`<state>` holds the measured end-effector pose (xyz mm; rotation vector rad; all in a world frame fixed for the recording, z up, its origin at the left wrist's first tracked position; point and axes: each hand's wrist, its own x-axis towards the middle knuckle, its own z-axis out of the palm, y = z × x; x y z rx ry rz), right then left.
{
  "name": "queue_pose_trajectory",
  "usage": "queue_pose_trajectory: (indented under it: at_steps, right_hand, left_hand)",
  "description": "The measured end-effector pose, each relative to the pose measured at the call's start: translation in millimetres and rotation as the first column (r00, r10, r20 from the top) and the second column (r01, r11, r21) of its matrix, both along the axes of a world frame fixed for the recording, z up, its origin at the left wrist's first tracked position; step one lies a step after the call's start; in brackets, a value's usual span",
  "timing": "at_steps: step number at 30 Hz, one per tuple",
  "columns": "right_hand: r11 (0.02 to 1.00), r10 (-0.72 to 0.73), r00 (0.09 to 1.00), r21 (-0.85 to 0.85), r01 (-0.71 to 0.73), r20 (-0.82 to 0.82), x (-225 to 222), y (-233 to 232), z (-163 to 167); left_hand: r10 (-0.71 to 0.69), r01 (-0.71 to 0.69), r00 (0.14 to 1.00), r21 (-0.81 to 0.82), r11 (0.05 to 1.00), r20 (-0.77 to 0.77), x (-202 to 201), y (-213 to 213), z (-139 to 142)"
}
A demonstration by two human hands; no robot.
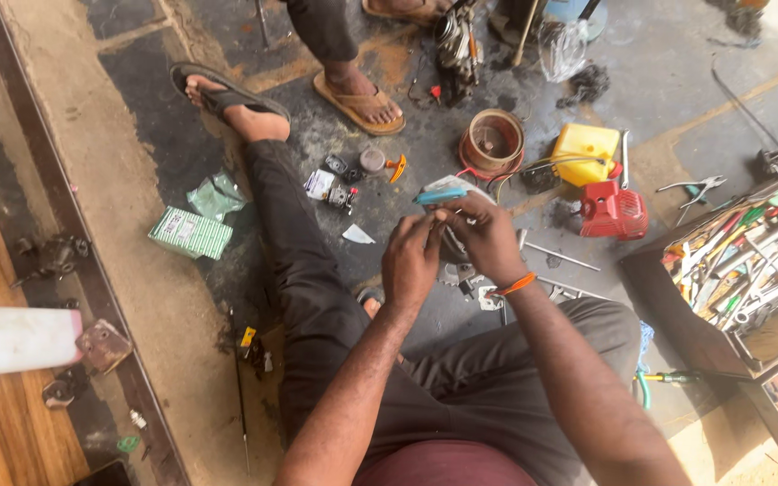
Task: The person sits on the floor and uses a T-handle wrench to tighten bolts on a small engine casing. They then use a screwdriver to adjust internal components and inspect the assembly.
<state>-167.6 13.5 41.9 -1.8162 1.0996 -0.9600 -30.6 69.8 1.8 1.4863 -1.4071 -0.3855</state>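
Both hands meet over the lap of a person sitting on the floor. Right hand (483, 236), with an orange band at the wrist, is curled closed on a blue-handled tool (440, 194), the handle sticking out to the left above the knuckles. Left hand (410, 261) has its fingers bent in, pinching at a small dark metal part (453, 245) held between the two hands; most of that part is hidden, so I cannot tell its shape. The part sits just above the floor, in front of the person's knees.

On the floor just beyond the hands lie a round copper-coloured coil (493, 141), a yellow tank (585, 153) and a red engine cover (614, 211), close together. Small bits (339, 184) lie scattered near the outstretched left leg, and a green box (190, 233) lies further left. An open toolbox (740, 270) full of tools stands at the right. At the top, another person's sandalled foot (359, 99) stands on the floor, well apart from the hands.
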Motion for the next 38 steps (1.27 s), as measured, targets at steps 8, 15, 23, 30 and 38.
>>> queue_pose_trajectory:
  at_steps: [8,15,23,30,38]
  right_hand:
    - [0.972,-0.221,0.975,-0.072,0.222,0.023,15.2,14.1,-6.0]
    - [0.971,-0.237,0.97,-0.002,0.237,0.044,16.6,13.8,-5.3]
    - [0.882,0.032,0.785,-0.353,-0.313,-0.618,-11.1,3.0,100.2]
    - [0.635,0.012,0.178,-0.13,-0.762,-0.984,13.9,-29.1,147.6]
    - [0.902,0.333,0.331,0.196,-0.384,-0.883,31.6,-35.2,153.9]
  left_hand:
    - [-0.006,0.006,0.995,-0.008,1.0,-0.103,5.5,-8.7,11.0]
    - [0.011,-0.009,0.995,0.016,1.0,-0.104,-2.3,-13.1,6.8]
    - [-0.044,0.042,0.995,-0.019,0.999,-0.091,2.4,-6.7,10.7]
    - [-0.051,0.057,0.988,0.035,0.998,-0.149,1.3,-3.1,7.2]
    - [0.102,-0.073,0.971,0.141,0.987,-0.215,-9.5,1.3,-19.2]
